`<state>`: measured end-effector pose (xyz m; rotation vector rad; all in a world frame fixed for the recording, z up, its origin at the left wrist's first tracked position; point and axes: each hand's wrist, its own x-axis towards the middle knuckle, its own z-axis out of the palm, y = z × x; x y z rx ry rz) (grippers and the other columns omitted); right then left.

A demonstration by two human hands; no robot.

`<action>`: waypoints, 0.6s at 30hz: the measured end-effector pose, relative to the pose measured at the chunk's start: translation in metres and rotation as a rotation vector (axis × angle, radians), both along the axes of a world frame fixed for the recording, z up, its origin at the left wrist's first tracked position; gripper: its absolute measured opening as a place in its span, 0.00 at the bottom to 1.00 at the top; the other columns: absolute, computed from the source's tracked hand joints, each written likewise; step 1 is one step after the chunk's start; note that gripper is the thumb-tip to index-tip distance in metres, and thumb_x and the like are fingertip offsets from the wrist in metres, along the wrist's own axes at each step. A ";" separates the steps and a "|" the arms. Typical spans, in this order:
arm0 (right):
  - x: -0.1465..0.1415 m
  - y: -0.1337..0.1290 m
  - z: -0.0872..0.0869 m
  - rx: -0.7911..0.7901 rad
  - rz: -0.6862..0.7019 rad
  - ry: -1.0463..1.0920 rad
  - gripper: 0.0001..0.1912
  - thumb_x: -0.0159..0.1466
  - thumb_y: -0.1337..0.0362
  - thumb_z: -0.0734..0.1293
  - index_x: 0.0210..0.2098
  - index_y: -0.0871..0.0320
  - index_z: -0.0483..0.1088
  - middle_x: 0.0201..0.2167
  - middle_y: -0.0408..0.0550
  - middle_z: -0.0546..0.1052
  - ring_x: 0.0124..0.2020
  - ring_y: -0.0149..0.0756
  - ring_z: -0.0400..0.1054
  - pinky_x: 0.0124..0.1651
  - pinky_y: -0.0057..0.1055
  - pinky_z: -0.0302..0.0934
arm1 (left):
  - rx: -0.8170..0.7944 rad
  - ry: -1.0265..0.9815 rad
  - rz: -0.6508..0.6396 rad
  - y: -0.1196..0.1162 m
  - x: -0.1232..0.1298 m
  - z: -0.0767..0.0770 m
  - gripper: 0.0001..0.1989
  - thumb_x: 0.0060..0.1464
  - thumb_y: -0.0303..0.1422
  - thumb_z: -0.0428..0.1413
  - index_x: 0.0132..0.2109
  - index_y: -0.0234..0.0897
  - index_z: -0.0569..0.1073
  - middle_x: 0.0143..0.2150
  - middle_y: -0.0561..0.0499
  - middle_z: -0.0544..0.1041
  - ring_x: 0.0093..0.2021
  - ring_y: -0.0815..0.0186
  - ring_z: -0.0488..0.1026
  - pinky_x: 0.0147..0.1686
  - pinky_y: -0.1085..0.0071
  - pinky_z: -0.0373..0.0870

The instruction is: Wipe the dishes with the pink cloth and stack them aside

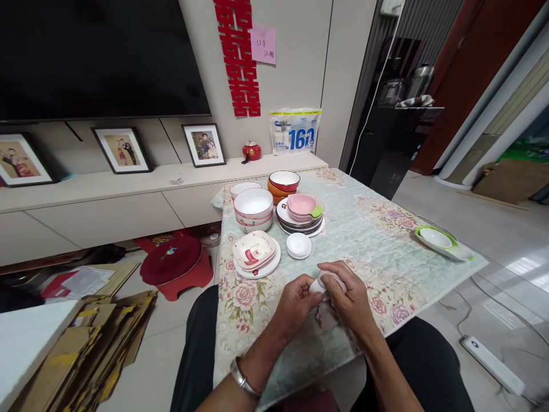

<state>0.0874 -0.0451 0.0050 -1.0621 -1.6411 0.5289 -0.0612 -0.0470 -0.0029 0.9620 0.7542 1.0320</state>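
Note:
Near the front edge of the table my left hand (pixel 298 297) grips a small white dish (pixel 316 286), mostly covered by fingers. My right hand (pixel 347 294) is closed on a pale cloth (pixel 328 316) pressed against the dish; part of the cloth hangs below. Just beyond my hands stands a stack of small white dishes (pixel 299 244). To its left, a squarish patterned bowl (pixel 254 250) rests on a white plate (pixel 272 266). Farther back are stacked white bowls with red rims (pixel 254 207), and a pink bowl (pixel 301 205) on stacked plates (pixel 300 226).
Red and orange bowls (pixel 283 182) stand at the back of the flowered tablecloth (pixel 343 229). Green-and-white dishes (pixel 441 240) lie at the right corner. A red stool (pixel 174 263) and flattened cardboard (pixel 81 355) are at left. A power strip (pixel 492 365) lies on the floor at right.

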 end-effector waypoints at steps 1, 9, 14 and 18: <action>-0.004 -0.001 0.001 0.058 -0.001 -0.057 0.10 0.67 0.64 0.64 0.45 0.54 0.75 0.39 0.48 0.76 0.43 0.40 0.69 0.46 0.36 0.62 | 0.018 0.007 0.010 0.000 0.000 0.000 0.10 0.45 0.34 0.65 0.30 0.34 0.73 0.24 0.56 0.73 0.27 0.70 0.67 0.31 0.73 0.63; -0.024 0.000 -0.006 0.119 -0.035 -0.045 0.10 0.67 0.65 0.63 0.45 0.53 0.75 0.46 0.51 0.75 0.51 0.43 0.67 0.55 0.42 0.58 | 0.050 -0.012 0.117 0.001 -0.002 -0.001 0.08 0.45 0.32 0.66 0.31 0.33 0.75 0.27 0.55 0.75 0.29 0.69 0.67 0.33 0.73 0.63; -0.015 0.007 -0.013 -0.318 -0.074 0.487 0.15 0.65 0.54 0.65 0.47 0.55 0.74 0.38 0.48 0.77 0.35 0.38 0.70 0.38 0.33 0.63 | -0.034 -0.159 0.123 0.000 0.000 -0.004 0.13 0.40 0.32 0.69 0.30 0.33 0.73 0.27 0.53 0.76 0.29 0.70 0.69 0.34 0.73 0.63; -0.014 0.009 -0.010 -0.564 0.006 0.858 0.24 0.58 0.49 0.71 0.47 0.58 0.72 0.25 0.42 0.73 0.22 0.32 0.64 0.25 0.27 0.57 | -0.053 -0.208 0.147 0.001 0.002 -0.006 0.15 0.38 0.32 0.71 0.31 0.33 0.73 0.30 0.52 0.77 0.31 0.69 0.70 0.37 0.72 0.64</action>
